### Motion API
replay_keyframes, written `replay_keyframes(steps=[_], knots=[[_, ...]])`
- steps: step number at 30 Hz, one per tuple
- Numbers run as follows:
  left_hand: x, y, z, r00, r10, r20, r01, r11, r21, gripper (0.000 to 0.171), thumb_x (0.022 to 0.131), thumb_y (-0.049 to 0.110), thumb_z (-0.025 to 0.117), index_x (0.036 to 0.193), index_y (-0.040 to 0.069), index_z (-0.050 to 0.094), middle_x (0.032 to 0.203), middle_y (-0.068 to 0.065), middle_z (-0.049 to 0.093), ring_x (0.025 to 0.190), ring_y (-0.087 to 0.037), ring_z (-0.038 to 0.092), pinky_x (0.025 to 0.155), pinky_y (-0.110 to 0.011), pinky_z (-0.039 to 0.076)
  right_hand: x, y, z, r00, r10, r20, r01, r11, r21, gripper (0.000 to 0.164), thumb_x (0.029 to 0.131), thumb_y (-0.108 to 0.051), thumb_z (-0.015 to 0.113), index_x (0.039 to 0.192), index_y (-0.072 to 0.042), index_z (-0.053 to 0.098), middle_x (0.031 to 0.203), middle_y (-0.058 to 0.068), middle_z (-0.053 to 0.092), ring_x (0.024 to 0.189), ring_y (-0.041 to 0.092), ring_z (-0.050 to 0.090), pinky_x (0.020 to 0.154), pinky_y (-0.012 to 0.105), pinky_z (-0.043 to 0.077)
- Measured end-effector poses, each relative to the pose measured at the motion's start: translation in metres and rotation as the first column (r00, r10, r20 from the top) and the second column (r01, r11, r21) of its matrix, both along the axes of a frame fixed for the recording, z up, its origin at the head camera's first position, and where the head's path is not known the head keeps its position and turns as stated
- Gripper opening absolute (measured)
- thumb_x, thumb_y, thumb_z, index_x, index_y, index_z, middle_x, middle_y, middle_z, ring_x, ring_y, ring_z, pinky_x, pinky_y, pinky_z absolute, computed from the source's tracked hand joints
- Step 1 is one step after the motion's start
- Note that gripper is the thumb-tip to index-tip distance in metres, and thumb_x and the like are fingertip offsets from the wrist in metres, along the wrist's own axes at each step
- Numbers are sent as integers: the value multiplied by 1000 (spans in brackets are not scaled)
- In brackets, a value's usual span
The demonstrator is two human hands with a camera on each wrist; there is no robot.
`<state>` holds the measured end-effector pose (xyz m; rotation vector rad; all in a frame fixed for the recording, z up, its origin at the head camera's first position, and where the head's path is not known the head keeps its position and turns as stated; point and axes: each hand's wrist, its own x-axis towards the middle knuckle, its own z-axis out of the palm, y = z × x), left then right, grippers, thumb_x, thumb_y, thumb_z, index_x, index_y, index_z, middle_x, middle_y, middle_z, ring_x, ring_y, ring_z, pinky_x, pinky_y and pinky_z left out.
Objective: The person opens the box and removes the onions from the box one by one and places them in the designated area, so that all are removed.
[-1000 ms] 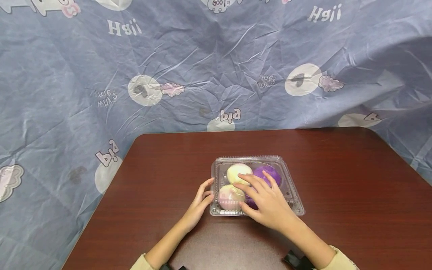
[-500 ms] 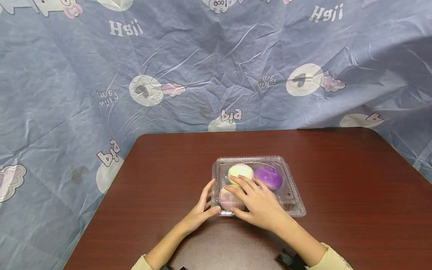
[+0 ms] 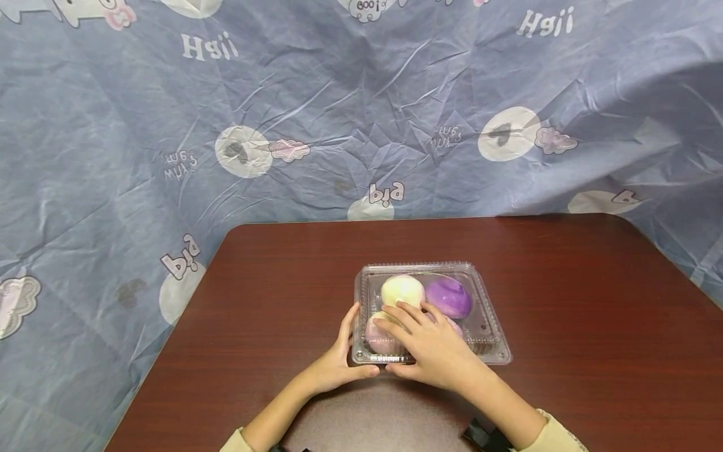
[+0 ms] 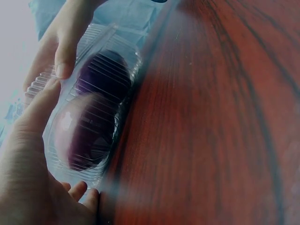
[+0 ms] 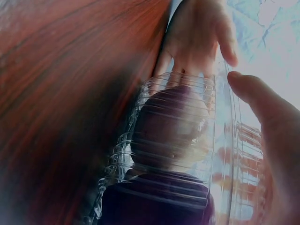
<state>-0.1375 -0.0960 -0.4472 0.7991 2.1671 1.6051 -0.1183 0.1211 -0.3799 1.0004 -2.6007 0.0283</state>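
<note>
A clear plastic clamshell box, its lid down, sits on the table with several round bun-like things inside. At the back are a pale yellow one and a purple one; a pinkish-white one and another purple one are in front, partly covered. My left hand frames the front left corner, extended fingers at the side wall and thumb along the front rim. Across the lid lies my right hand, fingers spread, its thumb at the front rim. The two thumb tips nearly meet in the left wrist view.
The box stands on a dark red-brown wooden table. A blue printed cloth hangs behind the table's far edge. Black straps show near the wrists at the bottom.
My left thumb has moved from the side of the box to its front rim. My right hand has shifted left and nearer the front, its thumb coming down to the rim.
</note>
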Motion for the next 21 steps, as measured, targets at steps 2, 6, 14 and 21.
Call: replay_keyframes(steps=[2,6,14,21], knots=[[0,0,0,1000,2,0,-2,1000,-19,103,81,33,67,139,39,-17,151,-10,-17,138,-34,13,106,-48,28,1,0,0,1000,-1,9,0,1000,13,69,73,-58,62,132,-27,45,136,-2,46,125,24,44,96,51,39],[0,0,0,1000,9,-3,-9,999,-32,101,82,34,66,139,39,-17,152,-9,-14,138,-30,15,106,-47,28,0,0,-1,1000,17,-6,-17,1000,3,69,72,-56,65,131,-26,46,135,-1,47,124,25,45,95,51,40],[0,1,-1,1000,21,-21,-22,998,-53,101,81,35,66,140,38,-16,152,-7,-12,139,-30,9,108,-51,22,0,2,1,999,40,-7,-40,998,-39,64,71,-54,66,125,-24,51,131,0,50,122,26,47,93,52,41],[-1,0,-1,999,15,-34,-17,997,-71,100,82,39,64,140,36,-18,152,-10,-15,139,-37,2,107,-58,19,-2,1,4,999,52,-9,-52,998,-45,61,71,-51,67,123,-23,53,130,0,52,120,26,49,92,51,42]])
